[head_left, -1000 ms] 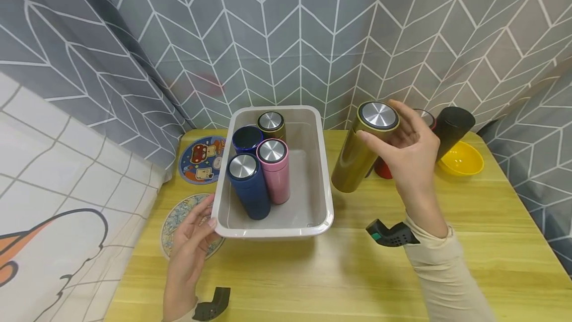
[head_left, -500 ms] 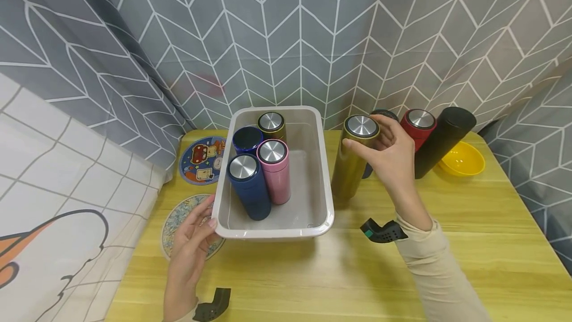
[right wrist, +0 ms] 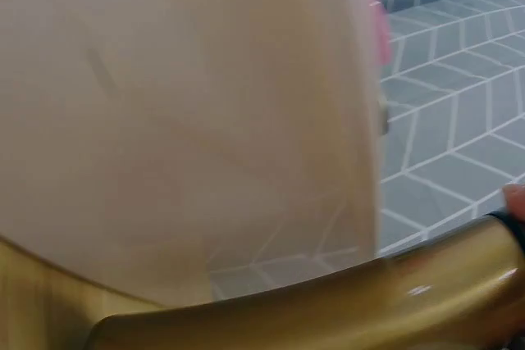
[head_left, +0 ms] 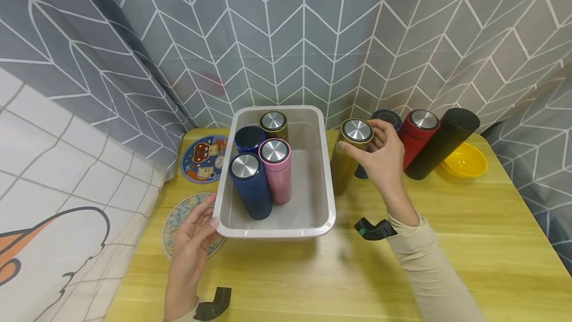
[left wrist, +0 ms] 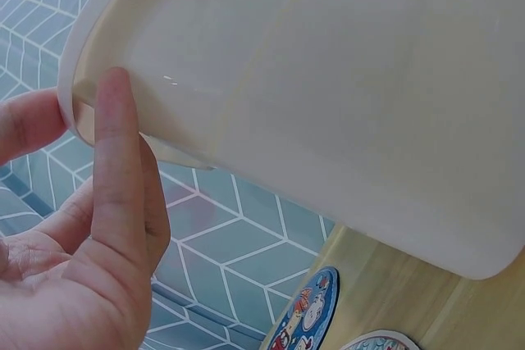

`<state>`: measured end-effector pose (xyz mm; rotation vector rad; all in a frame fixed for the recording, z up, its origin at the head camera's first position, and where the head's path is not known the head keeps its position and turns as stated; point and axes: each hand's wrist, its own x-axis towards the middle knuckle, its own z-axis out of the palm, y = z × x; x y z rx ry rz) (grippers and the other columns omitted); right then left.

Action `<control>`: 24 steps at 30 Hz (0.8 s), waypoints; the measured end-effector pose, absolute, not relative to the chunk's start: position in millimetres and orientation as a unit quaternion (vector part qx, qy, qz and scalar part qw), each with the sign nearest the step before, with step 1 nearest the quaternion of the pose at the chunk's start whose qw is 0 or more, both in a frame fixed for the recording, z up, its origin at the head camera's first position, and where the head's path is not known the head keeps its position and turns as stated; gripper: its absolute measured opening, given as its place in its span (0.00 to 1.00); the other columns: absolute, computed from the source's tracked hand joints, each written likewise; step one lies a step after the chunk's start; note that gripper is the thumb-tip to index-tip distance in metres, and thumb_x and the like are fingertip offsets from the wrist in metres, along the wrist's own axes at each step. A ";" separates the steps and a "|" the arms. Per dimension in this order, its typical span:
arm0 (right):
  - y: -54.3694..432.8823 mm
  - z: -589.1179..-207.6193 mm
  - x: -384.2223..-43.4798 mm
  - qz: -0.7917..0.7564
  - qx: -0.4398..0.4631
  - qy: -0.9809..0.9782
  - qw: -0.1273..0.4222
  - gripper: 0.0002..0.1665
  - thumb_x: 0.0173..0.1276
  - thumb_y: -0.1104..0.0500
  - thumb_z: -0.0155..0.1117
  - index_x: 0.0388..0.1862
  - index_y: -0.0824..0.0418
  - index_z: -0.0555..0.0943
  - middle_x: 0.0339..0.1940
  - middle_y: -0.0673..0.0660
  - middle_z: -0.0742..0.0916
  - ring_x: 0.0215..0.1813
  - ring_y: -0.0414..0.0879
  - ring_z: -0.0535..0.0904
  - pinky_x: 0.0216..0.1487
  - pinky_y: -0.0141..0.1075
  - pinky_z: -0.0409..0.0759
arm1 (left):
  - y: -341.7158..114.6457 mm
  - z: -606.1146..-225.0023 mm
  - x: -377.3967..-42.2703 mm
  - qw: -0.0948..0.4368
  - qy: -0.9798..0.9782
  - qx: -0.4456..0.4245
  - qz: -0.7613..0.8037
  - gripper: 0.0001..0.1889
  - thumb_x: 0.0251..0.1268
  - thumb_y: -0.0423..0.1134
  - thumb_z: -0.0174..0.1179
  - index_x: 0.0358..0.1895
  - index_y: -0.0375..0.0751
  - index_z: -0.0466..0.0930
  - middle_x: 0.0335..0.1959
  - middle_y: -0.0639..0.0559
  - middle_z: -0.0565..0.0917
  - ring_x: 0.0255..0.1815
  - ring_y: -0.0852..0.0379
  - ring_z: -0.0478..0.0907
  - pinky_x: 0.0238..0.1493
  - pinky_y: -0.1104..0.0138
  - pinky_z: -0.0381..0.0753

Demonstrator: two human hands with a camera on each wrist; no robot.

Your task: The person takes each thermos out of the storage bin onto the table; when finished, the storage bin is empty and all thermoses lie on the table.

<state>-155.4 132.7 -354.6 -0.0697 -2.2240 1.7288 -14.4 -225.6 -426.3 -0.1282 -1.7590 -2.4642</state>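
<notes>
In the head view, my right hand [head_left: 382, 160] grips a tall gold thermos bottle [head_left: 341, 168] near its steel-topped lid, just outside the right wall of a white plastic tub [head_left: 277, 233]. The bottle [right wrist: 344, 305] stretches along the tub's outer wall [right wrist: 180, 120] in the right wrist view. My left hand [head_left: 193, 240] pinches the tub's front left corner, the thumb at the rim and a finger flat on the outer wall [left wrist: 328, 96] in the left wrist view. Inside the tub's left half stand a navy thermos [head_left: 252, 190], a pink one [head_left: 279, 178], a purple-blue one [head_left: 250, 138] and a dark gold one [head_left: 274, 124].
Right of my right hand stand a dark blue thermos [head_left: 387, 117], a red one [head_left: 419, 133] and a black one [head_left: 447, 143]. A yellow bowl [head_left: 466, 160] sits behind them. Two round mats [head_left: 203, 159] lie left of the tub on the wooden table [head_left: 473, 232]. A patterned curtain [head_left: 313, 39] hangs behind.
My right hand has carried the gold bottle left and down, from beside the red thermos to close beside the tub. The red and dark blue bottles have come into view. My left hand stays put.
</notes>
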 end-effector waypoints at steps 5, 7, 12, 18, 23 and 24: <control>127.4 -364.9 -156.7 0.614 -0.018 -0.759 0.216 0.41 0.48 0.60 0.84 0.60 0.62 0.75 0.54 0.54 0.87 0.54 0.32 0.83 0.61 0.24 0.81 | -225.7 -426.3 -15.1 0.056 -0.582 -0.045 -0.810 0.25 0.72 0.20 0.44 0.71 0.29 0.66 0.51 0.50 0.82 0.50 0.61 0.84 0.48 0.71 0.88; 125.7 -368.2 -158.4 0.612 -0.016 -0.757 0.230 0.41 0.48 0.59 0.84 0.60 0.62 0.75 0.54 0.54 0.88 0.55 0.32 0.83 0.62 0.26 0.81 | -225.7 -426.3 -15.1 0.057 -0.581 -0.047 -0.811 0.25 0.72 0.20 0.44 0.71 0.29 0.65 0.52 0.50 0.82 0.49 0.61 0.84 0.48 0.71 0.88; 123.6 -376.4 -163.0 0.598 -0.024 -0.764 0.242 0.42 0.48 0.59 0.84 0.61 0.62 0.75 0.56 0.54 0.88 0.58 0.33 0.82 0.66 0.32 0.81 | -225.6 -426.7 -15.2 0.059 -0.573 -0.054 -0.816 0.25 0.72 0.19 0.44 0.71 0.29 0.66 0.51 0.50 0.82 0.50 0.61 0.84 0.48 0.71 0.88; 122.3 -384.6 -167.2 0.601 -0.033 -0.760 0.244 0.42 0.48 0.59 0.84 0.62 0.63 0.74 0.58 0.55 0.87 0.61 0.37 0.82 0.69 0.37 0.80 | -225.9 -427.5 -15.8 0.060 -0.568 -0.061 -0.819 0.25 0.72 0.19 0.43 0.71 0.28 0.65 0.52 0.49 0.82 0.50 0.61 0.84 0.49 0.71 0.88; 122.1 -389.7 -169.8 0.605 -0.037 -0.757 0.245 0.42 0.48 0.59 0.84 0.62 0.62 0.74 0.58 0.55 0.87 0.62 0.39 0.81 0.69 0.38 0.80 | -226.2 -427.7 -16.1 0.059 -0.565 -0.066 -0.820 0.26 0.72 0.19 0.43 0.71 0.28 0.65 0.53 0.49 0.82 0.51 0.60 0.84 0.49 0.71 0.88; 122.0 -390.1 -170.0 0.606 -0.037 -0.756 0.245 0.42 0.48 0.59 0.84 0.62 0.62 0.74 0.58 0.55 0.87 0.62 0.39 0.82 0.69 0.38 0.80 | -226.3 -427.7 -16.0 0.058 -0.565 -0.066 -0.820 0.26 0.71 0.19 0.43 0.72 0.27 0.65 0.53 0.49 0.82 0.51 0.60 0.84 0.49 0.71 0.88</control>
